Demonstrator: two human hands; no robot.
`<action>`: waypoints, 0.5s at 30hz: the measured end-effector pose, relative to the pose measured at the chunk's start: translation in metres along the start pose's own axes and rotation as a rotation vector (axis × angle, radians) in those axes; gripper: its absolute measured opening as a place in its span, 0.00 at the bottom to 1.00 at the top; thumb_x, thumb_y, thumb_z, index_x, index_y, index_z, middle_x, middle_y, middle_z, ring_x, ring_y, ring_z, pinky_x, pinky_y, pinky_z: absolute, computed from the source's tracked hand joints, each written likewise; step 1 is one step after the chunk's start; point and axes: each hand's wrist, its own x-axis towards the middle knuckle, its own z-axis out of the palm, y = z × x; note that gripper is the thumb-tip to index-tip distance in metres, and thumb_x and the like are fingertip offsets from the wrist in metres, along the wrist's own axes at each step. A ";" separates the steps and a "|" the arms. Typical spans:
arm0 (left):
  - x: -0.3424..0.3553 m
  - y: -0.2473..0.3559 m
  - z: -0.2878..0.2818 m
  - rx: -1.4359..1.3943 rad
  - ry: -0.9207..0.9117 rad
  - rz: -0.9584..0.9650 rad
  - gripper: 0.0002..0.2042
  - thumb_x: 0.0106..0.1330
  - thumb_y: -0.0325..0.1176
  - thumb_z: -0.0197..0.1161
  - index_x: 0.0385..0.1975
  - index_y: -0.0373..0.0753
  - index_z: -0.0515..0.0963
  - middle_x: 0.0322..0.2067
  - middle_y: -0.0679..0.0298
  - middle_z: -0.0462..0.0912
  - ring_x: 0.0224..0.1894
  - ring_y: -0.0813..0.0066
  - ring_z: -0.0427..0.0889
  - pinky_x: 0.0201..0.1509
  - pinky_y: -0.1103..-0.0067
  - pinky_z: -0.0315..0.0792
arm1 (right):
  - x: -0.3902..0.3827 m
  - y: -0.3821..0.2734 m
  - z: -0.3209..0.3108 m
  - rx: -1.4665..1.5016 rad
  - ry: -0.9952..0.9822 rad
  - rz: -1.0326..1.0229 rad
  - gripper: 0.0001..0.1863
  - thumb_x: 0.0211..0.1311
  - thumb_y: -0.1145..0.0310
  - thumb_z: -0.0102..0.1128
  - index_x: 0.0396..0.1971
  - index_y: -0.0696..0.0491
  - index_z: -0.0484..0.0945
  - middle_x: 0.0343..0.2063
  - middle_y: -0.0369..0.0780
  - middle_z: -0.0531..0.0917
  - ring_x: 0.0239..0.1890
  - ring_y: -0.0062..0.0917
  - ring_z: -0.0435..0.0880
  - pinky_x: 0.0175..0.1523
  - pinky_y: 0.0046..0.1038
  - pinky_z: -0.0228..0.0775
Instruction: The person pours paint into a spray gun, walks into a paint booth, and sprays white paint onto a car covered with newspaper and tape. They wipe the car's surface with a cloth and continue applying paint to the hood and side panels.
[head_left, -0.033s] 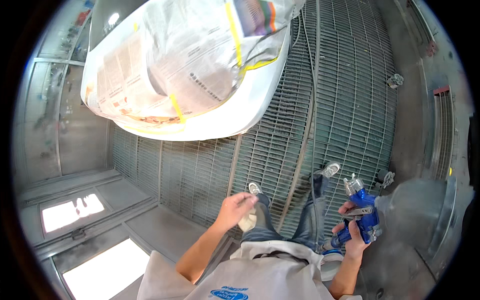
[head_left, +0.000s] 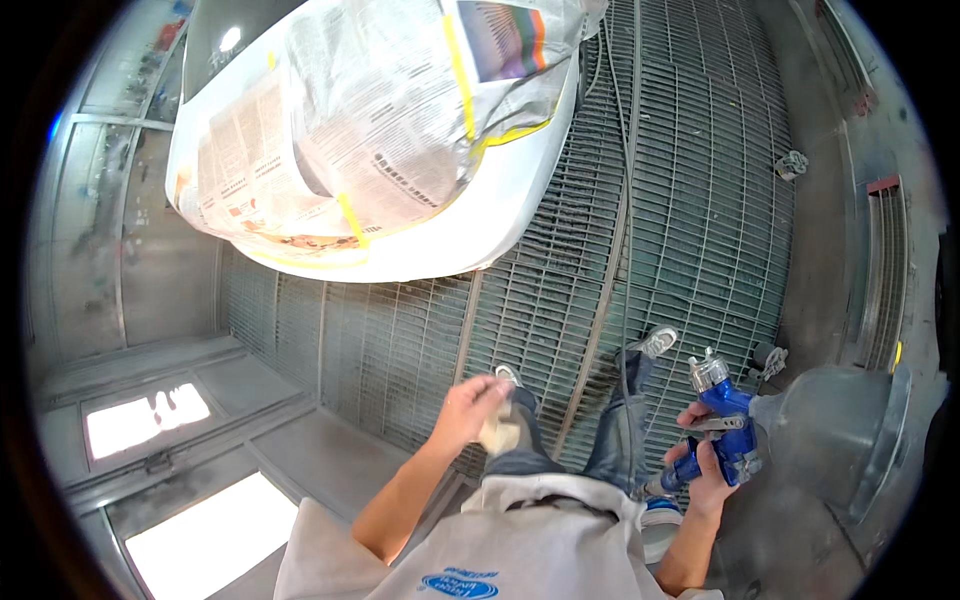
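Note:
My right hand is wrapped round the handle of a blue spray gun, its silver nozzle end up and leftward. A translucent grey paint cup is joined to the gun and lies to its right. My left hand is closed in front of my legs, with a pale cream cloth hanging from its fingers. Ahead stands a white car body part, mostly covered with newspaper. Yellow masking tape runs along the paper's seams and edges.
A thin air hose runs along the metal floor grating and down past my legs. Crumpled scraps lie by the right wall, near a long slatted vent. Panelled doors with bright windows stand at left.
My left hand has shifted slightly upward with the cloth. The spray gun in my right hand stays about where it was.

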 end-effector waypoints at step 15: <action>0.050 0.188 0.188 -0.870 0.007 0.145 0.26 0.63 0.18 0.56 0.62 0.32 0.63 0.57 0.55 0.73 0.59 0.62 0.73 0.65 0.66 0.67 | 0.146 -0.145 -0.206 0.134 -0.009 -0.122 0.25 0.63 0.69 0.56 0.59 0.59 0.65 0.50 0.43 0.77 0.50 0.26 0.77 0.27 0.24 0.80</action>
